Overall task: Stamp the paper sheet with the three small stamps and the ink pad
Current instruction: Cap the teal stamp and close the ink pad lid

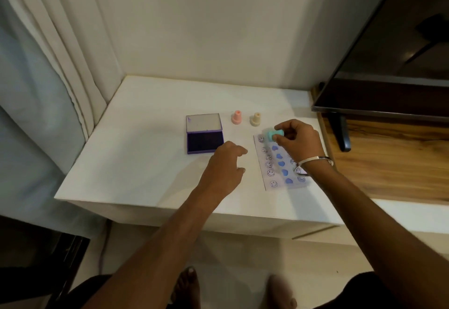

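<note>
White desk (145, 162), matte and smooth. Item: paper sheet (281, 162), a long strip with its long axis running 12 to 6, printed with columns of smiley outlines and solid blue blobs. Item: teal stamp (274, 135), small moulded plastic, pinched in the right hand (297, 142) grip, tilted over the sheet's 12 o'clock end beside the topmost blob. Left hand (224, 165), loose and holding nothing, rests at the sheet's 9 o'clock. Ink pad (204, 133), purple, lid up, lies further at 9. Pink stamp (236, 117) and cream stamp (255, 119) stand upright at 12.
</note>
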